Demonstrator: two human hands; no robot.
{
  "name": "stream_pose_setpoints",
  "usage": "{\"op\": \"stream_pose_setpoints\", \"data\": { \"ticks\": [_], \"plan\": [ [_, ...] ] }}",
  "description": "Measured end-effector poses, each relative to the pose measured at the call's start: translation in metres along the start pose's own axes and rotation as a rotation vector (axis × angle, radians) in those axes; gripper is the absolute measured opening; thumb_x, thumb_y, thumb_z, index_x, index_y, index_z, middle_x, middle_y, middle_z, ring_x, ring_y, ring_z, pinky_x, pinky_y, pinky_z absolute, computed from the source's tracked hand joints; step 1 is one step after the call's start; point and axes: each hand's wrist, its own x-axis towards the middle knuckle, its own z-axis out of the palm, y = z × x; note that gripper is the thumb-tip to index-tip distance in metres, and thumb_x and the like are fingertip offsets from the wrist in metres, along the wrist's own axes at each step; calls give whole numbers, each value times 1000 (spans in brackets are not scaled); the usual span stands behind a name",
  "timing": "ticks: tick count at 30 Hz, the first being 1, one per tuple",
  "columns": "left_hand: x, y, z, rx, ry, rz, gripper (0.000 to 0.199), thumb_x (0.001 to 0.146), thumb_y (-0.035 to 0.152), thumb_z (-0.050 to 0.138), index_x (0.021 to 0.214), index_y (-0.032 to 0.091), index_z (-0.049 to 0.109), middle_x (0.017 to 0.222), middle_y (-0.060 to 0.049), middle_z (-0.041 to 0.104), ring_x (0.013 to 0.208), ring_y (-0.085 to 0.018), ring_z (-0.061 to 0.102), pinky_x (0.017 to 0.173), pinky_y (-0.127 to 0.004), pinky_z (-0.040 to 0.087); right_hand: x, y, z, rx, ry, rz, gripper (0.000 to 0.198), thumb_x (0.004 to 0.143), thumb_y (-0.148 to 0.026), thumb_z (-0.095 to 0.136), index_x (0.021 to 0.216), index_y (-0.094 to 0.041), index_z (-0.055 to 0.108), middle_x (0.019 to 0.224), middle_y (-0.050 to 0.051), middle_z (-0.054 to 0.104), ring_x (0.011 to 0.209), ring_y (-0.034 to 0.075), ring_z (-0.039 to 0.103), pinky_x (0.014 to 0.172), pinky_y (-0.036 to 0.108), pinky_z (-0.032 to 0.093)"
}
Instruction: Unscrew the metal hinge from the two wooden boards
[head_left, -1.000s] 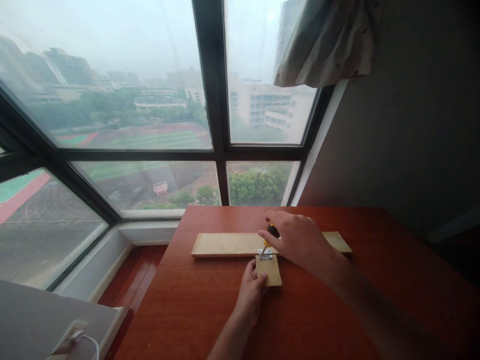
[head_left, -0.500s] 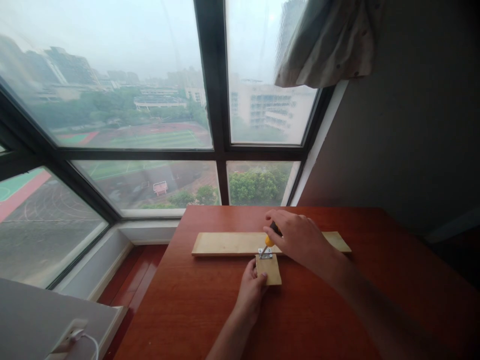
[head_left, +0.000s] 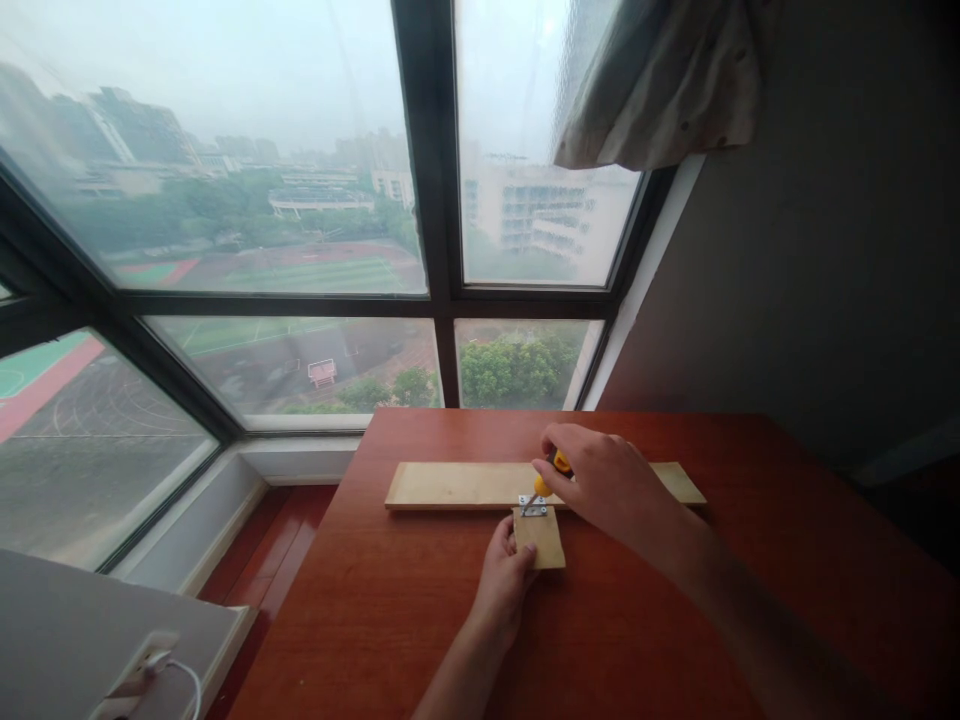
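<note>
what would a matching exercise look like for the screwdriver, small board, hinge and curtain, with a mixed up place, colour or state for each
Things:
1. screwdriver
2. small board
3. hinge
4. curtain

Places, colours, states:
A. hanging at the window
B. silver, at the edge where two boards meet
C. in the right hand, with yellow on the handle
D. gripped by the left hand

Pairs: 1-C, 2-D, 3-B, 4-A
</note>
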Motion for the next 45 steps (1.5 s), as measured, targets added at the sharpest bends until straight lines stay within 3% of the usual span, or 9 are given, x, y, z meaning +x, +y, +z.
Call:
{"op": "stream_pose_setpoints", "data": {
  "ticks": [7, 12, 16, 20, 26, 30, 35, 40, 45],
  "plan": [
    [-1, 0, 0, -10, -32, 6, 59, 58, 19, 79, 111, 17, 54, 100, -11, 70, 90, -24, 66, 74, -29, 50, -8, 3, -4, 177, -45, -167, 35, 77, -15, 55, 111, -21, 54, 113, 5, 63, 103, 19, 58, 82, 29, 43],
    [-2, 1, 1, -13, -4, -5, 62, 56, 20, 80, 113, 17, 54, 101, -11, 70, 93, -26, 65, 77, -31, 51, -4, -3, 2, -34, -9, 15, 26, 91, -41, 48, 104, -22, 58, 98, 6, 68, 83, 23, 65, 68, 33, 44],
    [-2, 1, 2, -14, 4, -2, 64, 54, 20, 81, 112, 17, 54, 99, -11, 70, 91, -26, 66, 76, -31, 50, -5, -1, 2, -19, -15, 11, 20, 90, -29, 47, 104, -23, 58, 100, 5, 68, 86, 21, 65, 70, 31, 44],
    [-1, 0, 0, -8, -8, 1, 64, 55, 20, 81, 113, 17, 53, 100, -11, 70, 88, -25, 66, 73, -29, 50, -10, 4, -4, 122, -42, -116, 45, 77, -16, 54, 121, -23, 51, 123, 5, 61, 108, 19, 59, 80, 29, 44],
    [0, -1, 0, -7, 13, -10, 66, 56, 19, 80, 115, 18, 50, 102, -11, 69, 89, -24, 65, 72, -28, 49, -6, 3, 0, 28, 0, 43, 28, 89, -42, 51, 106, -23, 60, 101, 5, 69, 87, 22, 65, 71, 32, 44],
    [1, -2, -1, -4, 9, -6, 65, 57, 19, 79, 115, 17, 50, 101, -11, 69, 88, -23, 66, 72, -28, 49, -5, 6, 3, 30, 17, 52, 20, 89, -32, 48, 101, -23, 62, 98, 3, 70, 85, 20, 65, 72, 31, 44],
    [0, -1, -1, -3, -1, -3, 65, 57, 19, 80, 115, 18, 51, 99, -10, 69, 87, -23, 66, 73, -29, 50, -12, 8, 0, 103, 13, -91, 47, 78, -19, 53, 125, -22, 52, 126, 6, 60, 110, 21, 58, 84, 30, 45],
    [-3, 1, 1, 8, -19, 7, 62, 59, 20, 79, 115, 18, 52, 99, -10, 70, 91, -25, 66, 77, -31, 50, -10, 7, 4, 22, 26, 38, 41, 88, -37, 49, 127, -22, 53, 110, 8, 68, 91, 23, 66, 75, 34, 48],
    [-3, 1, 2, 1, 9, 3, 65, 55, 20, 81, 114, 19, 53, 102, -11, 69, 91, -26, 66, 77, -31, 51, -11, 9, 5, 113, 27, -34, 38, 83, -23, 51, 121, -22, 55, 116, 6, 65, 98, 21, 64, 82, 32, 47]
  ]
}}
